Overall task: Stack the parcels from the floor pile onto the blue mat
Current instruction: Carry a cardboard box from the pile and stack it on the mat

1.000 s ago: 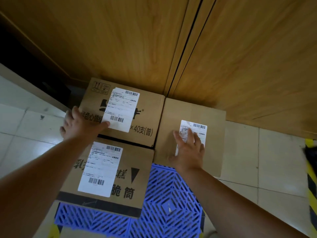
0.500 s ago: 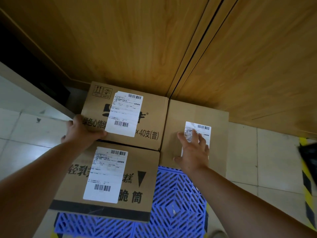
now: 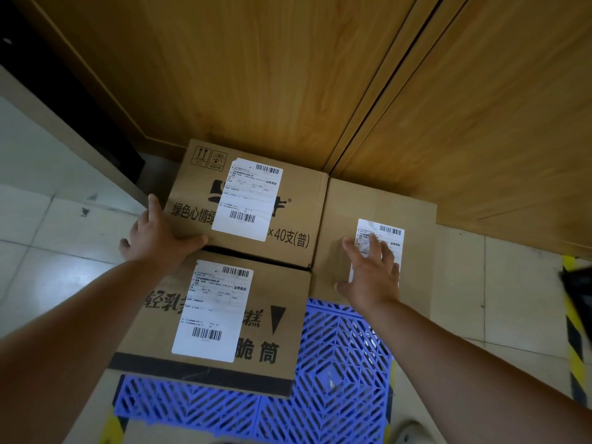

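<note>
Three brown cardboard parcels with white labels lie side by side against the wooden wall. My left hand point(image 3: 153, 238) presses the near left corner of the far left parcel point(image 3: 288, 190), thumb lying on its top and fingers spread along its side. The plain right parcel point(image 3: 368, 203) has my right hand point(image 3: 371, 274) flat on top, fingers spread over its label. Closest to me is the near parcel point(image 3: 272, 350), which lies on the blue lattice mat point(image 3: 346, 363) with no hand on it. The mat's far part is hidden under the parcels.
Wooden wall panels point(image 3: 288, 75) rise right behind the parcels. Pale floor tiles point(image 3: 461, 283) lie to both sides. Yellow-black hazard tape point(image 3: 573, 334) and a dark object point(image 3: 579, 293) sit at the right edge. A shoe tip point(image 3: 410, 434) shows at the bottom.
My left hand has slid off the far left parcel's top toward its left side. The gap between the two far parcels has narrowed. My right hand stays on the label.
</note>
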### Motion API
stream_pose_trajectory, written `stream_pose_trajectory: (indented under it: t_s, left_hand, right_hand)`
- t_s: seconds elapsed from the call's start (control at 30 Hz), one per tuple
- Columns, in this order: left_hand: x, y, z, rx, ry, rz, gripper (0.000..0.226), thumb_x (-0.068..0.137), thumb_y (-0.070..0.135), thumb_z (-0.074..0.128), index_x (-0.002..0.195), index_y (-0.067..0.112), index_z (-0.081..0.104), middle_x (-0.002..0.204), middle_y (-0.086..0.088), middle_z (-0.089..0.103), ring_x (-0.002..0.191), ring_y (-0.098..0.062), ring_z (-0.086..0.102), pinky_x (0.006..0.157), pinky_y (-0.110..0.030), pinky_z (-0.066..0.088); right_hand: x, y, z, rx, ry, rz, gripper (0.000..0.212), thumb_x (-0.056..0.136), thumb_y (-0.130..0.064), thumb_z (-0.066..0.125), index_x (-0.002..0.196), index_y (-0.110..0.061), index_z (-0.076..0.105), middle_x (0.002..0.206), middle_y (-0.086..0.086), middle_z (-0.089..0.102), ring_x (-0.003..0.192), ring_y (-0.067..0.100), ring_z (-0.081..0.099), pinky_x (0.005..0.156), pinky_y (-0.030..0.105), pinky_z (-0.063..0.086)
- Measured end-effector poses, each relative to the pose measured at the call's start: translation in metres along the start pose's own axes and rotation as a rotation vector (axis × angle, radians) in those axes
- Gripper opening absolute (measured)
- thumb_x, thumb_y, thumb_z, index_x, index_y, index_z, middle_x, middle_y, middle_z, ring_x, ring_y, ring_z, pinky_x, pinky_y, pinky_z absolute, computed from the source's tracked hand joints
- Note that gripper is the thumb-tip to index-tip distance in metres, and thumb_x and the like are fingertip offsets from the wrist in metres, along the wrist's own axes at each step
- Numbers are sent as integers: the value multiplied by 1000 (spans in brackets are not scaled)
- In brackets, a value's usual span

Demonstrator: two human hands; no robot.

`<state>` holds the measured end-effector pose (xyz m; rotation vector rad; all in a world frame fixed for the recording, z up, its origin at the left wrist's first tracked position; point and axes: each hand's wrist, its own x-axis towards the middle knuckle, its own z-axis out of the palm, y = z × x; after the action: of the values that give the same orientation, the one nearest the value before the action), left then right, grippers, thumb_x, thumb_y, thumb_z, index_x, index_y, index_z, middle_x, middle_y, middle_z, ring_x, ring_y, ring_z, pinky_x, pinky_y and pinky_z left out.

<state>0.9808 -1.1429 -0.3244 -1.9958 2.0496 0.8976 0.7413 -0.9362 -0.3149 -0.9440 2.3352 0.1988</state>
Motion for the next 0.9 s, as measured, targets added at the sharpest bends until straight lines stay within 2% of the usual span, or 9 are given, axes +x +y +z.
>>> stream_pose_trajectory:
  t_s: [0.1, 0.2, 0.3, 0.4, 0.57, 0.7, 0.8, 0.87, 0.9]
  left_hand:
    - [-24, -17, -2, -58, 18, -145, 114, 69, 43, 79, 150, 21, 1, 154, -13, 18, 140, -36, 18, 111, -56, 20]
    - [-37, -38, 1, -129, -48, -264, 113, 66, 38, 82, 149, 17, 8, 147, -19, 30, 133, -40, 29, 106, -57, 31]
    - [-39, -46, 7, -257, -112, -203, 91, 64, 28, 84, 136, 13, 30, 128, -16, 50, 115, -36, 50, 92, -57, 45]
    - [-38, -44, 11, -216, -74, -161, 87, 58, 31, 86, 128, 15, 38, 119, -12, 55, 107, -34, 55, 85, -57, 49]
    - [-39, -44, 9, -212, -84, -150, 89, 60, 30, 86, 132, 14, 36, 123, -14, 52, 111, -34, 51, 88, -56, 48]
    - [-36, -26, 2, -181, -52, -122, 100, 71, 30, 80, 148, 15, 17, 148, -15, 29, 135, -37, 27, 105, -59, 31]
    - [-25, -8, -3, -198, -60, -73, 67, 86, 38, 63, 141, 18, 30, 143, -13, 38, 129, -36, 35, 100, -57, 37]
    - [-19, 1, -3, -292, -51, -102, 41, 93, 40, 50, 126, 17, 44, 120, -10, 53, 104, -33, 52, 82, -48, 46]
    - [-18, 5, -3, -345, -37, -127, 38, 95, 39, 48, 126, 16, 46, 112, -8, 54, 94, -30, 53, 76, -44, 45]
  right_hand:
    - [-1, -2, -1, 9, -2, 9, 86, 83, -35, 67, 147, -41, 11, 158, 5, -9, 145, 31, -8, 117, 52, 9]
    - [-1, -3, 0, 13, 1, 17, 86, 83, -34, 68, 147, -41, 12, 158, 5, -9, 145, 31, -8, 116, 53, 10]
    - [-1, -3, 1, 15, 9, 20, 85, 82, -33, 69, 146, -40, 15, 158, 6, -8, 145, 32, -8, 116, 54, 11]
    - [0, -2, 2, 11, 11, 18, 84, 82, -33, 70, 146, -39, 15, 158, 7, -8, 145, 32, -8, 116, 54, 11]
    - [0, -2, 3, 10, 13, 19, 85, 82, -33, 70, 146, -39, 15, 158, 6, -8, 145, 32, -8, 115, 54, 12]
    - [0, -1, 3, 11, 12, 15, 84, 82, -33, 70, 146, -39, 15, 158, 6, -9, 145, 32, -9, 116, 55, 11]
    - [1, 1, 4, 6, 8, 11, 84, 82, -33, 70, 145, -40, 15, 158, 6, -8, 145, 32, -8, 115, 55, 12]
    - [2, 2, 4, 8, 15, 7, 84, 82, -33, 70, 145, -40, 15, 158, 6, -8, 145, 32, -8, 115, 55, 12]
    - [3, 2, 5, 7, 21, 4, 84, 82, -32, 70, 145, -40, 15, 158, 6, -7, 145, 32, -7, 115, 55, 12]
